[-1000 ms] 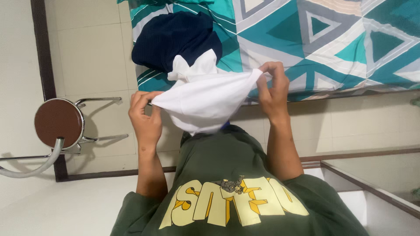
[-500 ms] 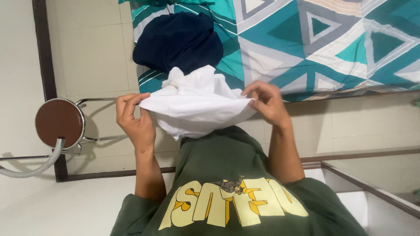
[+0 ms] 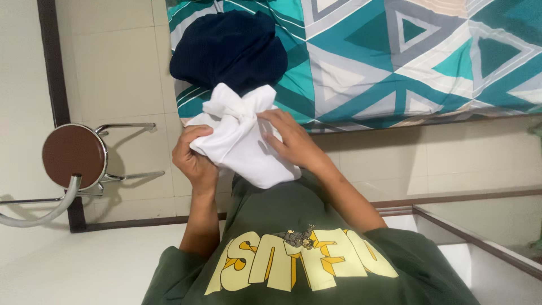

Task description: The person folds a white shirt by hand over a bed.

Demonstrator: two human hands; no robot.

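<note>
Both grips were closed on the white cloth (image 3: 243,141). It was held in the air just off the near edge of the patterned bed (image 3: 395,62), below a dark blue garment (image 3: 228,51). The left hand (image 3: 195,161) clutched one bunched side and the right hand (image 3: 291,141) pinched the other. This looked like gathering, mid-fold, and squaring it would call for a looser grip.

Dark garment (image 3: 228,51) just beyond hands (image 3: 243,148)
</note>
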